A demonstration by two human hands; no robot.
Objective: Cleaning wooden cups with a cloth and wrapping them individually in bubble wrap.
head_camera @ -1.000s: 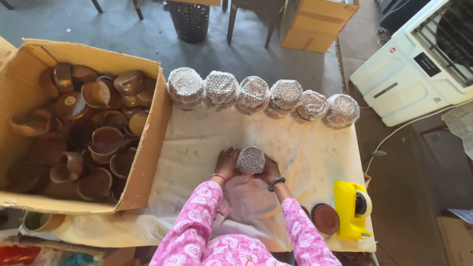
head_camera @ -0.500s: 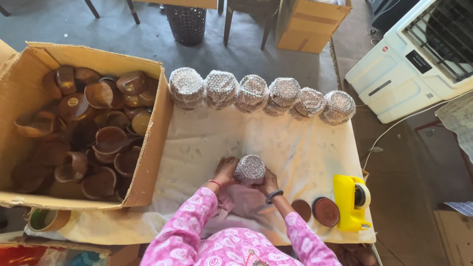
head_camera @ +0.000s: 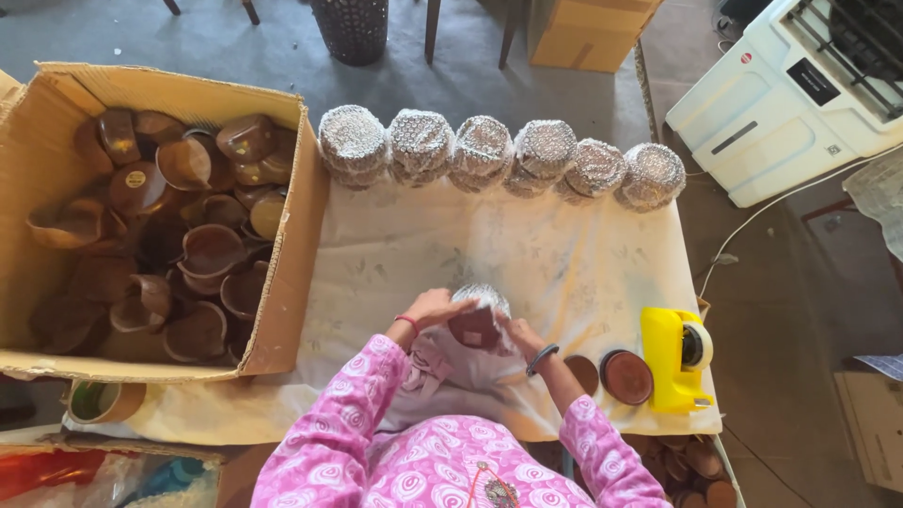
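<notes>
Left hand (head_camera: pixel 435 308): gripping the bubble-wrapped cup (head_camera: pixel 478 318) from its left side.
Right hand (head_camera: pixel 520 334): pressing wrap against its right side.
Cup: sitting mid-worktop (head_camera: pixel 564 273), near the yellow tape dispenser (head_camera: pixel 675 356).

Grey floor (head_camera: pixel 235 47), white-clothed table (head_camera: pixel 564 254), white appliance (head_camera: pixel 781 103)

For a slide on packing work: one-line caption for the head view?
Both hands fold bubble wrap around a brown bowl, six wrapped bundles lined up behind.
</notes>
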